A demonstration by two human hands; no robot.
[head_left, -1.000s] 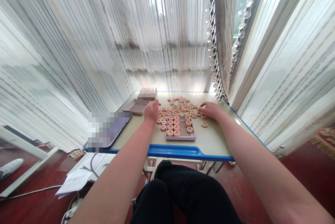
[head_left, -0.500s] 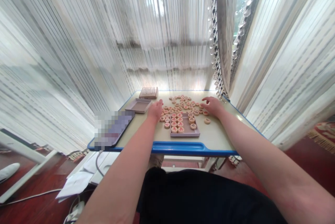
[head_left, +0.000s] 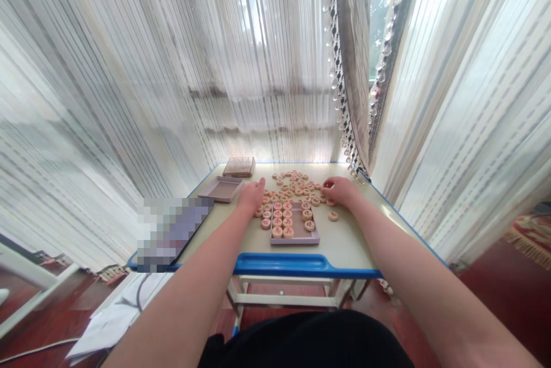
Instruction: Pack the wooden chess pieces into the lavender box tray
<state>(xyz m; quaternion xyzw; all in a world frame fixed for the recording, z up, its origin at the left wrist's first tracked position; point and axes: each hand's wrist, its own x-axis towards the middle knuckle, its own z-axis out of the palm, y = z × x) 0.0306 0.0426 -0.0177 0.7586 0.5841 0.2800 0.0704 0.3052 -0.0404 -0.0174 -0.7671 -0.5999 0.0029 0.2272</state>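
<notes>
My left hand (head_left: 251, 196) rests on the table at the left edge of the loose wooden xiangqi pieces (head_left: 284, 194), thumb raised and fingers loosely out. I see nothing held in it. At the right side of the same pile is my right hand (head_left: 340, 190), its fingertips brought together low over a xiangqi piece that they mostly hide. A shallow mauve box (head_left: 297, 240) stands nearest me. Two columns of red-marked pieces fill its left part, and dark-marked ones (head_left: 307, 215) line its right side. A single piece (head_left: 333, 216) lies right of the box.
An open shallow lid (head_left: 222, 190) and a closed beige box (head_left: 239, 166) lie at the table's back left. A pixelated tablet-like device (head_left: 181, 233) is at the left edge. The table (head_left: 353, 250) has a blue rim. String curtains (head_left: 267, 98) hang behind it.
My right hand's fingers have come down and closed in at the pile's right edge. My left hand stays beside the pieces. The whole view has shifted slightly.
</notes>
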